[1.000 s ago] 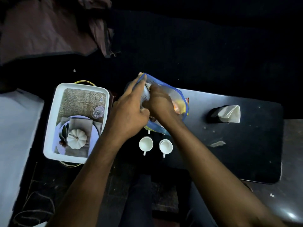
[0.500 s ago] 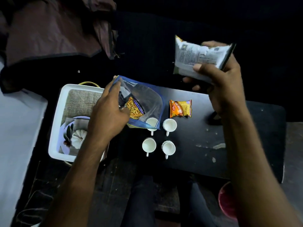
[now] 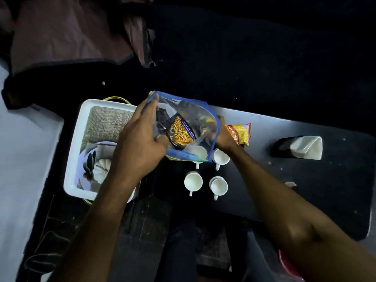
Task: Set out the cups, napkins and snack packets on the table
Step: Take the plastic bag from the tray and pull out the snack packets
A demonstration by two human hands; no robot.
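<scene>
My left hand (image 3: 138, 139) grips the left side of a clear plastic bag (image 3: 195, 110) with blue edges, held above the dark table (image 3: 315, 196). A snack packet (image 3: 182, 133) printed with yellow mixture shows inside the bag. My right hand (image 3: 224, 137) is at the bag's right edge, fingers seen dimly through the plastic; what they hold is unclear. An orange snack packet (image 3: 241, 134) lies on the table just right of that hand. Several white cups stand below the bag, among them one (image 3: 193, 181) and another (image 3: 218, 186). White napkins (image 3: 307, 147) sit in a dark holder at the right.
A white tub (image 3: 76, 151) at the left holds burlap, a plate and a small white pumpkin (image 3: 101, 167). My legs are under the table's near edge. A pink bowl (image 3: 284, 265) sits low at the right. Dark cloth lies at the far left.
My right hand, which held a silver packet up high, has come down to the bag's right edge; that packet is no longer seen. My left hand has lifted the bag slightly.
</scene>
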